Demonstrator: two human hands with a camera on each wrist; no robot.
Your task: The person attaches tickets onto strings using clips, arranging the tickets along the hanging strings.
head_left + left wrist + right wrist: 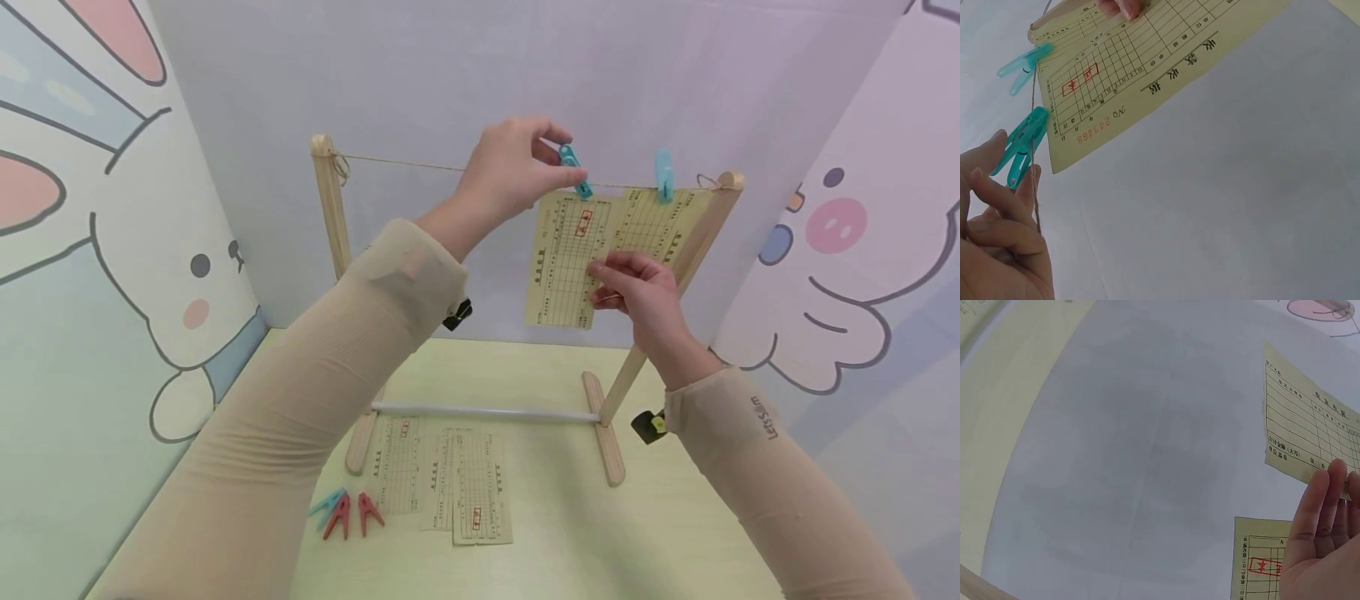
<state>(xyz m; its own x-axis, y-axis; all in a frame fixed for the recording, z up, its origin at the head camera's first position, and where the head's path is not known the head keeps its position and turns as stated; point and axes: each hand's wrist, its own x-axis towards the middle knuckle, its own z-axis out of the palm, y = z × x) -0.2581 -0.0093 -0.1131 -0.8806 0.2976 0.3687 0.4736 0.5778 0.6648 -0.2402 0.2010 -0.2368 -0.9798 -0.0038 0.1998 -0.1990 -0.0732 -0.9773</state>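
Observation:
My left hand (517, 167) pinches a teal clothespin (575, 171) whose tips reach the top edge of a yellow receipt slip (558, 275) at the string. In the left wrist view, thumb and fingers lie at the handles of this clothespin (1027, 139). Lower down, the right hand (648, 296) holds the same slip by its right edge, between thumb and fingers. Just to the right hangs a second receipt slip (645, 217), fastened to the string by a light blue clothespin (663, 177). The right wrist view shows the fingers on a slip (1310, 419) near its edge.
A wooden stand with a left post (332, 208) and right post (701, 242) carries the string (405, 164). Below it, a white bar (487, 412) joins the feet. On the table lie more receipt slips (480, 483), two red clothespins (367, 511) and a blue clothespin (327, 502).

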